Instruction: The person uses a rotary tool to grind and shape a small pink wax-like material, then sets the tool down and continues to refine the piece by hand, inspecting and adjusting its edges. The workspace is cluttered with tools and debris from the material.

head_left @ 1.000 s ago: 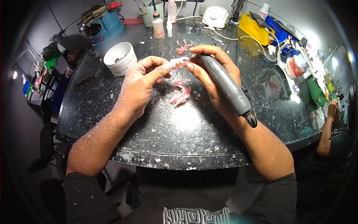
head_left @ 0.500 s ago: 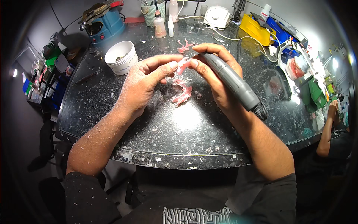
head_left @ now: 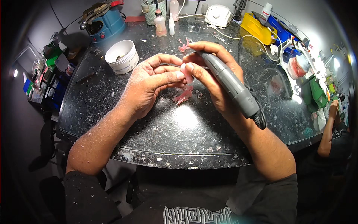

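My left hand (head_left: 143,84) pinches a small pink denture piece (head_left: 188,74) between thumb and fingers, over the middle of the bench. A dark grey rotary handpiece (head_left: 233,85) lies across my right hand (head_left: 214,76), its cord hanging from the rear end near my wrist. My right thumb touches the upper end of the denture piece. Fingers hide the tip of the tool and whether it meets the pink material. Just below the hands lies another pink denture-like piece (head_left: 183,98) with pale patches. A branching pink piece (head_left: 184,46) rests beyond them.
A white tub (head_left: 121,58) with small items inside stands left of my hands. Behind are a blue machine (head_left: 107,27), a dropper bottle (head_left: 160,26) and a white control box (head_left: 218,16) with a trailing cable. A yellow bin (head_left: 257,29) stands far right. Another person's arm (head_left: 328,127) shows rightward.
The denture piece has been turned, so its white teeth no longer show and a smooth pink side does. My left fingers have shifted right, and the handpiece's rear end has dropped slightly.
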`<state>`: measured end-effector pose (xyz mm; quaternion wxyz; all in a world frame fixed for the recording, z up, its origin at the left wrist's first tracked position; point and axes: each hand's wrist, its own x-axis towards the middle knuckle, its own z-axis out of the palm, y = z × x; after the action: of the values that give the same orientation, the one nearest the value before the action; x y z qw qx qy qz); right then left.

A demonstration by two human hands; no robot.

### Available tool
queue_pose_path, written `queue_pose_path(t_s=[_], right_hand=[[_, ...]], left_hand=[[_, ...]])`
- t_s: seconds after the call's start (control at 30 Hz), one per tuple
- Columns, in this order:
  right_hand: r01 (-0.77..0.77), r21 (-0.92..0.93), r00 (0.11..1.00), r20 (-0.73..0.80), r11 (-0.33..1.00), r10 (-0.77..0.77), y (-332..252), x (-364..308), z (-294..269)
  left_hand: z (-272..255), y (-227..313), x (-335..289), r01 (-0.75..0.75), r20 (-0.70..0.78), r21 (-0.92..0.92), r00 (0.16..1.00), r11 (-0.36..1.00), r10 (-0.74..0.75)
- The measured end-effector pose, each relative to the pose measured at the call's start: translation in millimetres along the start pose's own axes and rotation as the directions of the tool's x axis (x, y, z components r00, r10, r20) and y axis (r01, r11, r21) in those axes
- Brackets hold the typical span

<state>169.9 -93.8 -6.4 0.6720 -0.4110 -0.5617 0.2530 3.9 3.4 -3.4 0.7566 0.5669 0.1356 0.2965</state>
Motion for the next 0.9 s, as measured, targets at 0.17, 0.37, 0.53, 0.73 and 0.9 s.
queue_pose_path(t_s=[0.17,0.37,0.53,0.73,0.9], right_hand=[[0.003,-0.03,0.998,-0.057,1.0,-0.005,6,-1,7],[0.031,-0.122,0.999,-0.007,0.992,-0.032,6,1,3],[0.271,-0.339,0.959,0.018,0.901,-0.282,5,5,2],[0.314,-0.408,0.933,-0.037,0.858,-0.359,0,3,7],[0.446,-0.547,0.875,0.1,0.708,-0.474,-7,4,-1]], left_hand=[[-4,-8,-1,-0.032,-0.01,-0.024,0.999,0.999,0.031],[3,0,-2,-0.079,-0.093,0.02,0.992,0.997,0.081],[2,0,-2,-0.176,-0.078,0.185,0.978,0.967,0.193],[2,-5,-3,-0.205,-0.146,0.207,0.96,0.957,0.238],[5,-6,-5,-0.235,-0.202,0.203,0.94,0.95,0.276]])
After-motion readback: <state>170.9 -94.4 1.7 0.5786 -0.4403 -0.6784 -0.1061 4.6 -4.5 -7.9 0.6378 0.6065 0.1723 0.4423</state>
